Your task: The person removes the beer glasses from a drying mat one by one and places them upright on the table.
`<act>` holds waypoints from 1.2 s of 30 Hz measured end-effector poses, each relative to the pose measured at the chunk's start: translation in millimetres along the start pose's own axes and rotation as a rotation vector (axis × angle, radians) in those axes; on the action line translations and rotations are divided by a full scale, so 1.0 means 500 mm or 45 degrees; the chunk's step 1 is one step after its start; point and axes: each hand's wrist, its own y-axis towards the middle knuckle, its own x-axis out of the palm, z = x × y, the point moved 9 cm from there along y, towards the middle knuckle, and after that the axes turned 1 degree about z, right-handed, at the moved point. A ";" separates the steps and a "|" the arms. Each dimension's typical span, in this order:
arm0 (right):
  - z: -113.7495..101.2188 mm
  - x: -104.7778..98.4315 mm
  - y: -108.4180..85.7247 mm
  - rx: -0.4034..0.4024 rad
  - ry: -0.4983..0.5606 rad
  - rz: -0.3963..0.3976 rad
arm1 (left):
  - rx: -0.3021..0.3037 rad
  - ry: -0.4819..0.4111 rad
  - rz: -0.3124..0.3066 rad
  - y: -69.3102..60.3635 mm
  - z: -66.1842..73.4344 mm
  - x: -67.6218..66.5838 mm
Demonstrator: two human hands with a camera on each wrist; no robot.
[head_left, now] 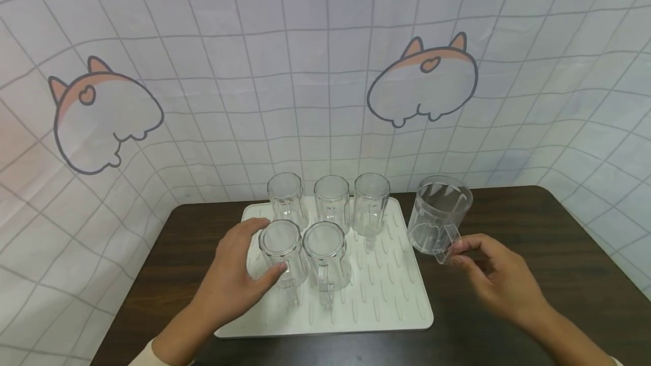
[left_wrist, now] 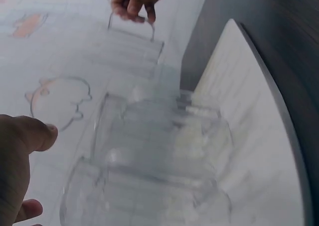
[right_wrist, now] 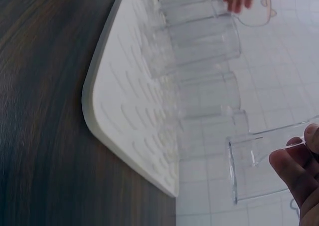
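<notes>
At the right, my right hand [head_left: 500, 278] pinches the handle of a clear mug [head_left: 438, 213] between thumb and fingers. This mug is beyond the right edge of the white ridged drying mat [head_left: 386, 304], its wide mouth upward; it looks raised above the table. My left hand [head_left: 234, 278] stands around the left side of the front-left mug [head_left: 281, 242], thumb and fingers spread wide. In the left wrist view its thumb [left_wrist: 37, 133] is apart from the blurred mugs. Close beside that mug stands the front-right mug [head_left: 325, 247], with its handle toward me.
Along the mat's back edge stand three more clear mugs: a left one [head_left: 286, 199], a middle one [head_left: 332, 202] and a right one [head_left: 371, 202]. Under the mat is a dark wooden table [head_left: 168, 275]. A white grid-patterned curtain [head_left: 325, 100] hangs close behind and at both sides.
</notes>
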 end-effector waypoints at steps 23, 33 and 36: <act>0.085 -0.058 -0.018 0.161 -0.114 -0.031 | -0.414 0.240 -0.278 -0.133 -0.187 0.037; 0.130 -0.081 -0.033 0.287 -0.158 -0.072 | -0.518 0.295 -0.466 -0.180 -0.227 0.072; 0.145 -0.087 -0.035 0.305 -0.168 -0.070 | -0.556 0.289 -0.524 -0.190 -0.237 0.079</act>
